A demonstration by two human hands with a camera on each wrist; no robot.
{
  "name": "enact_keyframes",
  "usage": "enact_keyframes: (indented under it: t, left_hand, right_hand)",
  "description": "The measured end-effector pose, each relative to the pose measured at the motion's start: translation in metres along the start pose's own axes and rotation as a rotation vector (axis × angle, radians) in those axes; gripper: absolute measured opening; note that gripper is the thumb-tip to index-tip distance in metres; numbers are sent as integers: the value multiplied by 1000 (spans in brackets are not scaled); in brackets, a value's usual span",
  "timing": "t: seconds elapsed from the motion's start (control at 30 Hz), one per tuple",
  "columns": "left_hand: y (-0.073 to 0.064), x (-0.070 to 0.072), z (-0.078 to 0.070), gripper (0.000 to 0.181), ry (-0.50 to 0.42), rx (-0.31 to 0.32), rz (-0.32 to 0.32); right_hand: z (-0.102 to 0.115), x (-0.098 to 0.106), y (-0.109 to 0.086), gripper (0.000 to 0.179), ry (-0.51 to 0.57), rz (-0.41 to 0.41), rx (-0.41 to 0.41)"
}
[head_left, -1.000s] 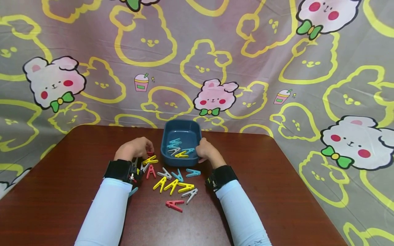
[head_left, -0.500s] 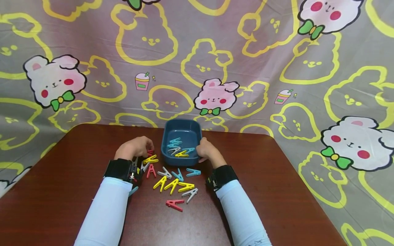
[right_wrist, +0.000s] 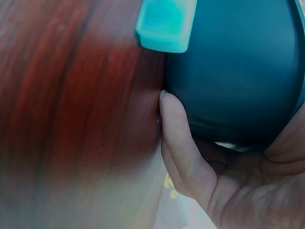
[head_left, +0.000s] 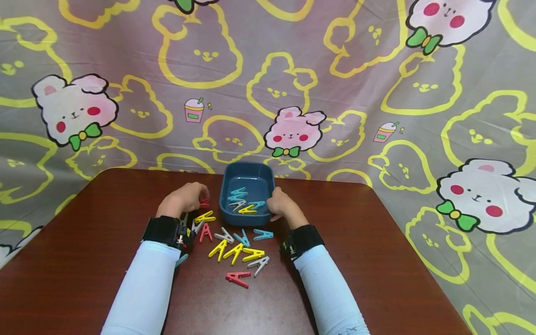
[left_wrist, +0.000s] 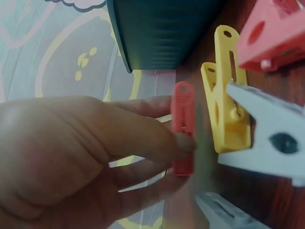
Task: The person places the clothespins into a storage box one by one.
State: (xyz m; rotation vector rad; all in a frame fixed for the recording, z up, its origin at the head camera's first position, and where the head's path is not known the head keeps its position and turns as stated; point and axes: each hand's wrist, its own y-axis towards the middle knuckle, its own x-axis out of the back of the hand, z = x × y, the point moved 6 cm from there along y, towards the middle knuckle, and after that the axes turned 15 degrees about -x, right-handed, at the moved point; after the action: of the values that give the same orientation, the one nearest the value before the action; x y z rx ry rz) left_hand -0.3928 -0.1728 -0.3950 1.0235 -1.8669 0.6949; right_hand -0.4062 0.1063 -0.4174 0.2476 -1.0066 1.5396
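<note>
My left hand pinches a red clothespin between thumb and fingers, left of the dark blue box. In the left wrist view the pin stands upright beside a yellow clothespin and a grey one. My right hand grips the right wall of the box near its front corner, fingers along the outside in the right wrist view. Inside the box lie several blue clothespins, a grey one and a yellow one.
Several loose clothespins lie before the box, among them a yellow one, a red one, a grey one and a blue one. A patterned cloth hangs behind the brown table.
My left hand has risen slightly with the red clothespin, which now shows more clearly below the fingers. The right hand and the box have stayed in place.
</note>
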Motion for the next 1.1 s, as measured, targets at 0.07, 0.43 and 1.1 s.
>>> enact_keyframes:
  t: [0.07, 0.43, 1.1]
  left_hand:
    - [2, 3, -1, 45, 18, -13, -32]
    - [12, 18, -19, 46, 48, -45, -296]
    - [43, -7, -99, 39, 31, -272, -463]
  right_hand:
    - [0, 0, 0, 68, 0, 2, -1]
    - [0, 0, -1, 66, -6, 4, 9]
    - [3, 0, -3, 65, 6, -4, -9]
